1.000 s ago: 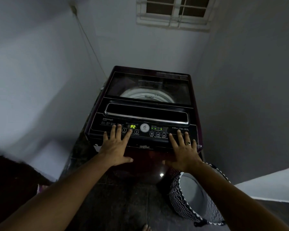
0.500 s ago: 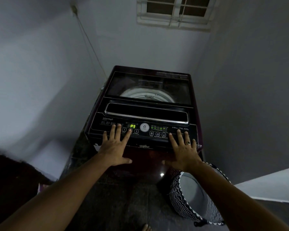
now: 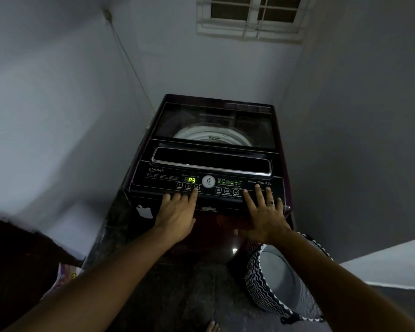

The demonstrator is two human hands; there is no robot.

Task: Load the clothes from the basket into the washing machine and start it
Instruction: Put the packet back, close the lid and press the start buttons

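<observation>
A dark top-loading washing machine (image 3: pixel 213 159) stands in the corner with its glass lid down; the white drum rim shows through the glass. Its control panel (image 3: pixel 249 183) is lit and the green display (image 3: pixel 191 180) reads P3. My left hand (image 3: pixel 177 212) lies on the panel's front edge, the index finger stretched onto the button marked 3 (image 3: pixel 196 187). My right hand (image 3: pixel 265 212), wearing a ring, rests flat with spread fingers on the panel's right end. The black-and-white zigzag laundry basket (image 3: pixel 271 293) stands on the floor to the right of the machine; its grey inside looks bare.
Grey walls close in on the machine's left, back and right. A barred window (image 3: pixel 252 17) sits high on the back wall. A cord (image 3: pixel 127 58) runs down the left wall. A dark ledge (image 3: pixel 17 248) is at lower left, a pale ledge (image 3: pixel 393 267) at lower right. The floor is dark tile.
The display went from P2 to P3. My left hand has slid right and back, its index finger now on button 3. My right hand has stayed put.
</observation>
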